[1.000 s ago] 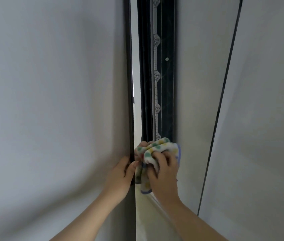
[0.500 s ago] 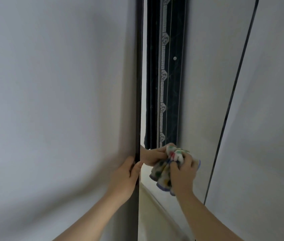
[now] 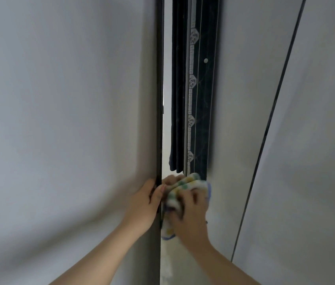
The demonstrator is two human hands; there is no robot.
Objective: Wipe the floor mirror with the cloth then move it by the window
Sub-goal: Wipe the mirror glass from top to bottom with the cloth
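Left hand (image 3: 144, 204) fingers curl round floor mirror (image 3: 234, 99) dark frame edge. Right hand (image 3: 191, 217) fingers clutch bunched dotted cloth (image 3: 185, 185) against glass.

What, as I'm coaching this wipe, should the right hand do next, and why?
Probably slide the bunched white cloth with coloured dots upward: the right hand presses it low on the black-framed floor mirror, close to the edge the left hand grips, and most glass lies above.
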